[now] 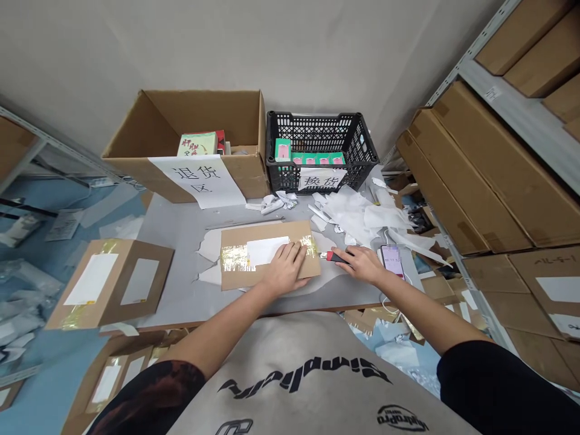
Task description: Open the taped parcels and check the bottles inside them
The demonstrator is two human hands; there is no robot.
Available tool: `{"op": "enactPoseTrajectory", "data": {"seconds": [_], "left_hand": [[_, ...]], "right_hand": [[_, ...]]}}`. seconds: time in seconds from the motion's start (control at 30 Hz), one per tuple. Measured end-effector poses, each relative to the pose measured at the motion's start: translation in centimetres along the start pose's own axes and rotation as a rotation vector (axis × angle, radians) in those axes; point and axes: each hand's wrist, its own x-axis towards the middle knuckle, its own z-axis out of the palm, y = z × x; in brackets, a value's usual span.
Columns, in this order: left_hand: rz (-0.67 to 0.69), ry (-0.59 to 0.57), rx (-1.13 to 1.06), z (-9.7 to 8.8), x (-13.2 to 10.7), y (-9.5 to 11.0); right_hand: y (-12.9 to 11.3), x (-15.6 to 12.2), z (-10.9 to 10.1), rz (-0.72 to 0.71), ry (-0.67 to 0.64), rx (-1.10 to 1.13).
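A taped cardboard box [235,275] with a white label lies on the table in front of me. My left hand [286,266] rests flat on its top, fingers stretched toward the taped right end. In my right hand [359,263] is a box cutter [336,257] with a red and black handle, my fingers wrapped round it. Its tip points left and meets the right end of the box; whether the blade is in the tape I cannot tell.
Behind stand an open carton [185,175] with a paper sign and a black crate [321,130] holding green-pink boxes. Torn paper [357,211] and a phone [392,261] lie at right. Another taped box [118,284] sits at the left edge. Shelves [480,66] flank the right.
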Motion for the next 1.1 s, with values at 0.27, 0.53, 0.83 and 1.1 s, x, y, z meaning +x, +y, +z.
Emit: {"op": "enactPoseTrajectory", "data": {"seconds": [0.27,0.53,0.83,1.1], "left_hand": [[-0.008,-0.013,-0.023,-0.1,0.1,0.0],[0.011,-0.053,0.011,-0.3,0.2,0.2],[0.027,-0.066,0.023,-0.5,0.2,0.1],[0.037,-0.004,0.009,-1.0,0.7,-0.3]], "right_hand": [[0.9,0.4,-0.9,-0.051,-0.033,0.051],[0.3,2.1,-0.1,-0.022,-0.018,0.013],[4.6,4.8,-2.3,0.715,0.331,0.121],[-0.3,3.8,-1.2,0.419,0.073,0.69]]}}
